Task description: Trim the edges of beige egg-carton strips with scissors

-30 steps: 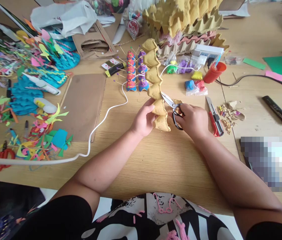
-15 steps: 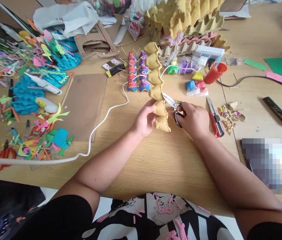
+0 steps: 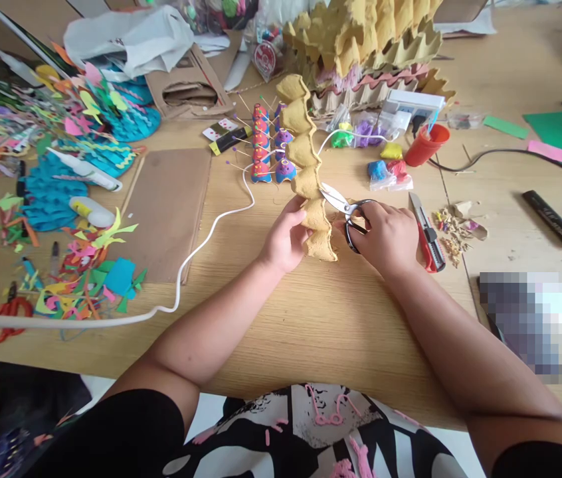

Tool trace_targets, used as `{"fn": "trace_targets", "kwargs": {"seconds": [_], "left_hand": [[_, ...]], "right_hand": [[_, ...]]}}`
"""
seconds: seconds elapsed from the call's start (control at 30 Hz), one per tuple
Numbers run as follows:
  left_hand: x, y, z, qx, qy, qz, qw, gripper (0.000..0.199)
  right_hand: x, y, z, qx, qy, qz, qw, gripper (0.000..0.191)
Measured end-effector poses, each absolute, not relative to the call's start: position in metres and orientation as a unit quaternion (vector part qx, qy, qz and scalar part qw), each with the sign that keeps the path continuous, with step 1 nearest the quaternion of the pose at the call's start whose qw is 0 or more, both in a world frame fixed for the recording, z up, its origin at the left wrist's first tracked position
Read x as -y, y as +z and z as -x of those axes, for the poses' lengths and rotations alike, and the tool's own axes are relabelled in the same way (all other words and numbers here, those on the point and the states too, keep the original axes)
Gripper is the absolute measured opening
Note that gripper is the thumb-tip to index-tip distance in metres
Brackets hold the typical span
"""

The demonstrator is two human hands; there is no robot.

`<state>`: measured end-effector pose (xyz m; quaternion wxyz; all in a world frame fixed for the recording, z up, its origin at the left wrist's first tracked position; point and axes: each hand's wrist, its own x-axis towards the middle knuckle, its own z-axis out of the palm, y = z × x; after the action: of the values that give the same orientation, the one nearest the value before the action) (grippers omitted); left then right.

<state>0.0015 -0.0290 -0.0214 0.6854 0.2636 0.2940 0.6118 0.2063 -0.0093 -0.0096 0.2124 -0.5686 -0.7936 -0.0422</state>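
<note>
My left hand [image 3: 287, 236] grips a long strip of yellow egg carton [image 3: 305, 176] near its lower end, thumb in front. The strip slants up and away over the table. My right hand [image 3: 391, 236] is closed round the black handles of a pair of scissors [image 3: 335, 198]. Their silvery blades touch the strip's right edge, just above the left hand. Behind the strip stand a red painted carton row [image 3: 261, 145] and a purple one [image 3: 285, 166], both with blue bases; the strip partly covers the purple row.
A red-handled utility knife [image 3: 429, 236] lies right of my right hand, beside a heap of scraps [image 3: 458, 232]. Egg trays [image 3: 361, 40] are stacked at the back. A white cable [image 3: 216, 222] crosses the table. Left are cardboard [image 3: 166, 206], paper cuttings [image 3: 82, 285] and orange scissors [image 3: 9, 315].
The strip's upper end has swung a little to the left and now covers more of the purple row. The scissors have stayed at its right edge.
</note>
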Motion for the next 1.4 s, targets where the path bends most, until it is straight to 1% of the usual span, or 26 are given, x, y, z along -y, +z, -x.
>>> {"fn": "trace_targets", "kwargs": {"seconds": [0.1, 0.23, 0.43, 0.67, 0.83, 1.0, 1.23, 1.4], "left_hand": [[0.029, -0.022, -0.0004, -0.288, 0.605, -0.267, 0.693, 0.059], [0.0294, -0.0213, -0.0002, -0.291, 0.594, -0.269, 0.7, 0.063], [0.0309, -0.0193, -0.0037, -0.293, 0.6, -0.295, 0.684, 0.057], [0.0321, -0.02, -0.0045, -0.292, 0.598, -0.286, 0.689, 0.067], [0.0327, -0.0187, -0.0045, -0.313, 0.592, -0.281, 0.687, 0.059], [0.0333, -0.0178, -0.0042, -0.31, 0.586, -0.292, 0.69, 0.052], [0.0312, -0.021, -0.0033, -0.308, 0.6, -0.307, 0.672, 0.049], [0.0301, -0.0218, -0.0038, -0.329, 0.616, -0.31, 0.645, 0.046]], "right_hand": [[0.0093, -0.0084, -0.2064, 0.792, -0.039, 0.575, 0.201, 0.027], [0.0098, -0.0057, -0.2067, 0.791, -0.031, 0.582, 0.188, 0.031], [0.0096, -0.0036, -0.2092, 0.792, -0.035, 0.571, 0.212, 0.038], [0.0074, -0.0044, -0.2112, 0.795, -0.053, 0.569, 0.204, 0.042], [0.007, -0.005, -0.2115, 0.798, -0.071, 0.562, 0.206, 0.043], [0.0066, -0.0039, -0.2115, 0.799, -0.062, 0.565, 0.197, 0.046], [0.0072, -0.0025, -0.2102, 0.799, -0.05, 0.563, 0.206, 0.05], [0.0103, -0.0009, -0.21, 0.793, -0.011, 0.571, 0.212, 0.055]]}}
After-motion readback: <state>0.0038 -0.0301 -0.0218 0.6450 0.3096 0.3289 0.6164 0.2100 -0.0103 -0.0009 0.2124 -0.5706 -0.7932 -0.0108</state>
